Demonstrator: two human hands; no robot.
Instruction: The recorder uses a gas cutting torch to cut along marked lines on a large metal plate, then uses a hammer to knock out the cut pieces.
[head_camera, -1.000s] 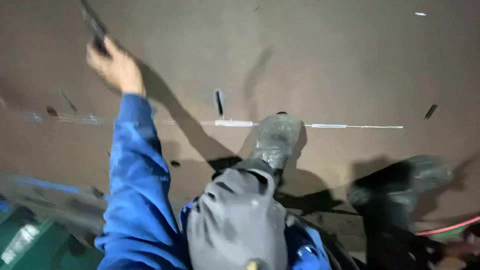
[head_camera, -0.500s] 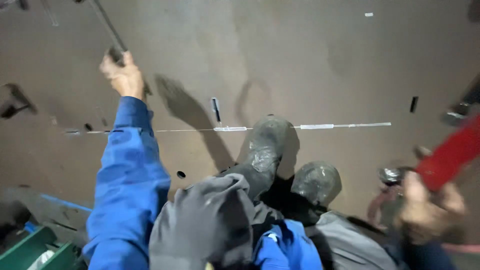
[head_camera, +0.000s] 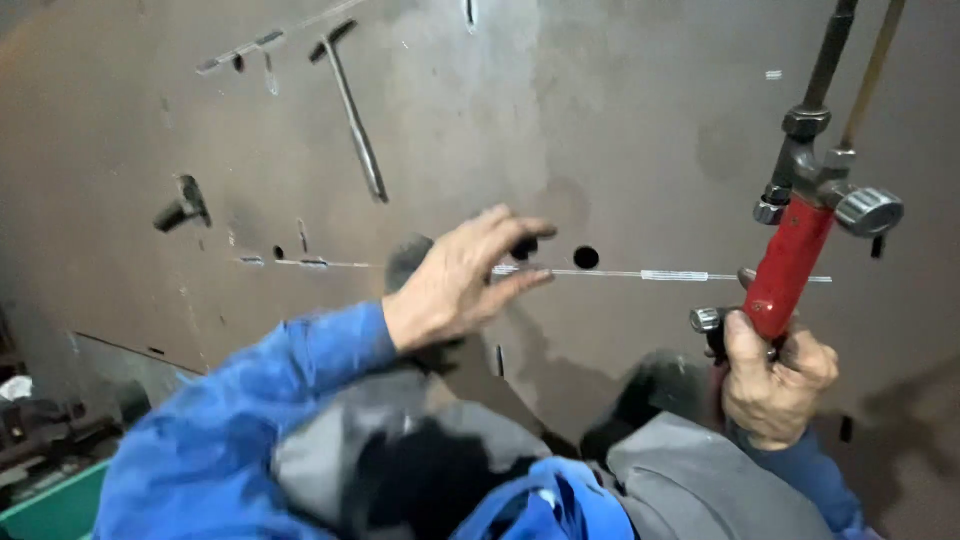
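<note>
The right hand (head_camera: 775, 385) is closed around the red handle of a cutting torch (head_camera: 800, 240), held upright (nozzle out of frame) clear of the steel plate (head_camera: 620, 120). The left hand (head_camera: 455, 280) hovers open-fingered, empty, over the chalk line (head_camera: 680, 275).

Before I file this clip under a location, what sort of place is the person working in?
Most likely a metalworking or fabrication shop. The right hand grips a red-handled cutting torch, the floor is a large steel plate with chalk lines and holes, and a hammer lies on it.
</note>
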